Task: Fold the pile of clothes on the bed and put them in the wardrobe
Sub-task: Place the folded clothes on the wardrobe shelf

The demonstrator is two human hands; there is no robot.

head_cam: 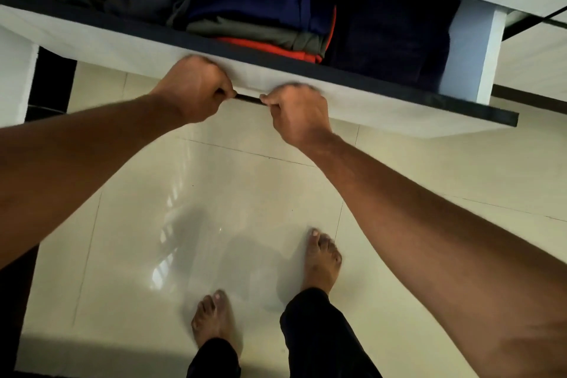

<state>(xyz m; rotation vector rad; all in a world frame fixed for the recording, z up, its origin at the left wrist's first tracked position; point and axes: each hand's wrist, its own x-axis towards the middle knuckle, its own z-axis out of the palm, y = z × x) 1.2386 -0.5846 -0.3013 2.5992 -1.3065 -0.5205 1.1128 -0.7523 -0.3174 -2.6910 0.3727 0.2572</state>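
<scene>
At the drawer (pixel 129 49) front, my left hand (pixel 191 87) and right hand (pixel 296 113) both curl tightly around its thin black handle (pixel 248 100), folded clothes (pixel 260 31) stacked inside.

Drawer (pixel 122 40) front: white, smooth, matt board w/ a dark matt strip along its top edge. Its handle (pixel 248 99) is a thin dark bar, material unclear. Inside the drawer, folded clothes (pixel 260 18) are soft matt cloth; below the drawer, floor tiles (pixel 214 193) are cream, smooth, v. glossy w/ reflections.
</scene>
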